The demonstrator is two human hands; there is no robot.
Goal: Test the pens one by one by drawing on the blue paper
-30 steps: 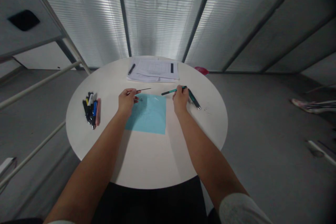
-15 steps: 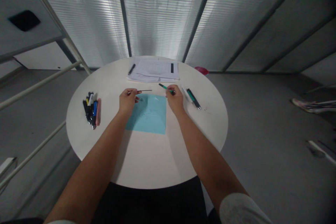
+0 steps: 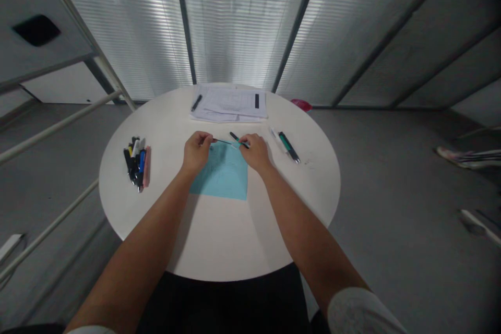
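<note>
My left hand (image 3: 197,152) is closed in a pinch on a thin dark pen refill (image 3: 223,141), which points right. My right hand (image 3: 254,151) grips a green-and-black pen barrel (image 3: 234,136), its tip slanting up to the left. The refill's free end lies close to the barrel; whether they touch I cannot tell. Both hands are above the far part of a light-blue sheet (image 3: 219,180). A tiny dark part (image 3: 212,148) lies on the sheet beside my left fingers, too small to name. To the right, green-and-black pens (image 3: 288,147) lie on the table.
The round white table (image 3: 219,240) bears a stack of papers (image 3: 230,104) at the back with a black pen (image 3: 196,103) on it. Several pens and markers (image 3: 136,164) are bunched at the left. A metal railing (image 3: 58,117) stands left of the table.
My left hand has moved slightly right with the refill, whose tip now angles down. My right hand has shifted left with the barrel, so the two pieces are much closer together.
</note>
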